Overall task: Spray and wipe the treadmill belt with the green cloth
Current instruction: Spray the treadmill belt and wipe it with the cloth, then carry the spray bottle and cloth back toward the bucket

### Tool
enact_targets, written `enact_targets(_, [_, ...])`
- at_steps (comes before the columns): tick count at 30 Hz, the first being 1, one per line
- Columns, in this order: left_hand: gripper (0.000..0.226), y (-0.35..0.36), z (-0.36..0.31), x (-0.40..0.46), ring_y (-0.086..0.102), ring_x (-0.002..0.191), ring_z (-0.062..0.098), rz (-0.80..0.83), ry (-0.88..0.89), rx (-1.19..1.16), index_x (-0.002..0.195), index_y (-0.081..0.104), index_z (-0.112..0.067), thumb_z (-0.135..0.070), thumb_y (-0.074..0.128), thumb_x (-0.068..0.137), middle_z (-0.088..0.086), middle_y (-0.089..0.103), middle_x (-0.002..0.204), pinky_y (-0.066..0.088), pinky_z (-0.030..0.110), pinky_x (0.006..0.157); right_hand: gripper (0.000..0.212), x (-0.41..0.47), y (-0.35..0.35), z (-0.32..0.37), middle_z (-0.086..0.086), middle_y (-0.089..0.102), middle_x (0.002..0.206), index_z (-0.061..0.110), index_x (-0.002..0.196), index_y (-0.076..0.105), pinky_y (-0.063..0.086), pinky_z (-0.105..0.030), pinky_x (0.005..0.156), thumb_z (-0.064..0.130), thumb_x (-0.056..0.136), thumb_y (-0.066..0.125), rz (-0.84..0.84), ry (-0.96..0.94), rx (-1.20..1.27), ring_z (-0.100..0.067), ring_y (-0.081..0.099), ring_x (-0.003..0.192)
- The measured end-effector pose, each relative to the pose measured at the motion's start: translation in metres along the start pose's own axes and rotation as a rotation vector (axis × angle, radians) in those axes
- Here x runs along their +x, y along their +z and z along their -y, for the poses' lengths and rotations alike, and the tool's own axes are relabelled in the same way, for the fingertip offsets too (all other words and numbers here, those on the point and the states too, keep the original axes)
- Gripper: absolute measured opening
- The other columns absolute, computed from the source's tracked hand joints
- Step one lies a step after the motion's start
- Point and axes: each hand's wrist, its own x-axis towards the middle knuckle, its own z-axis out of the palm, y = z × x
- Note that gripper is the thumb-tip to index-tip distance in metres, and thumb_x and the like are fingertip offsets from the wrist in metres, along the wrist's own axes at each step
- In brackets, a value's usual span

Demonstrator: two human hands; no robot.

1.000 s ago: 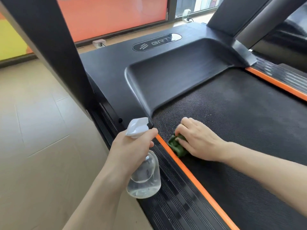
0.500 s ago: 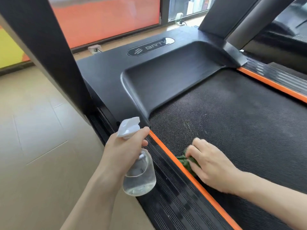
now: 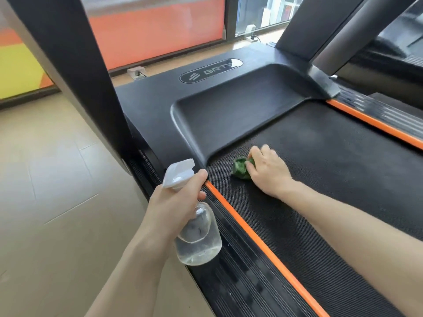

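Fingers [image 3: 256, 156] of my right hand [image 3: 269, 172] press the bunched green cloth [image 3: 240, 168] on the treadmill belt [image 3: 332, 170] near its front left corner; unwiped belt stretches rightward. My left hand [image 3: 174, 202] grips the spray bottle [image 3: 196, 236].

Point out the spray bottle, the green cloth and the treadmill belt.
spray bottle [image 3: 198, 236], head view, clear body.
green cloth [image 3: 239, 168], head view, bunched part left of the fingers.
treadmill belt [image 3: 332, 170], head view, bare textured surface.

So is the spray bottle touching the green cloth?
Apart. The head view shows the spray bottle in the left hand over the side rail, with bare black belt between it and the green cloth under the right hand.
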Motion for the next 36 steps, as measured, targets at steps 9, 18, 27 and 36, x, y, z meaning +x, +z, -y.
enact_targets(9, [0.048, -0.001, -0.003, -0.01, 0.077, 0.098, 0.016, 0.151, -0.041, 0.036, 0.068, 0.078, -0.014, -0.058, 0.074, 0.086, -0.008, 0.082, 0.092, 0.058, 0.044, 0.1, 0.031, -0.082, -0.087, 0.018, -0.003, 0.068, 0.091, 0.024, 0.086, 0.064, 0.054, -0.042, 0.085, 0.054, 0.093, 0.057, 0.566, 0.503, 1.053, -0.025, 0.065, 0.086])
enact_targets(18, [0.051, -0.035, -0.003, -0.026, 0.077, 0.095, 0.025, 0.146, -0.014, -0.024, 0.099, 0.082, -0.013, -0.059, 0.084, 0.078, 0.002, 0.082, 0.101, 0.059, 0.038, 0.095, 0.087, -0.087, -0.102, 0.105, -0.018, 0.06, 0.133, 0.004, 0.14, 0.052, 0.047, -0.053, 0.104, 0.075, 0.092, 0.036, 0.902, 0.574, 1.671, -0.038, 0.061, 0.12])
enact_targets(27, [0.062, -0.064, 0.005, -0.026, 0.075, 0.089, 0.024, 0.098, 0.012, 0.0, 0.106, 0.081, -0.01, -0.063, 0.084, 0.075, 0.015, 0.079, 0.107, 0.057, 0.036, 0.081, 0.083, -0.092, -0.107, 0.163, -0.017, 0.069, 0.11, 0.003, 0.107, 0.073, 0.049, -0.043, 0.098, 0.08, 0.082, 0.053, 1.006, 0.47, 1.676, -0.031, 0.067, 0.096])
enact_targets(36, [0.056, -0.083, 0.005, -0.018, 0.069, 0.081, 0.024, 0.001, 0.027, -0.026, 0.093, 0.071, -0.002, -0.046, 0.091, 0.064, 0.023, 0.073, 0.095, 0.054, 0.036, 0.075, 0.039, -0.091, -0.112, 0.16, -0.02, 0.067, 0.127, 0.004, 0.125, 0.066, 0.046, -0.053, 0.108, 0.028, 0.094, 0.063, 0.916, 0.522, 1.623, -0.034, 0.064, 0.12])
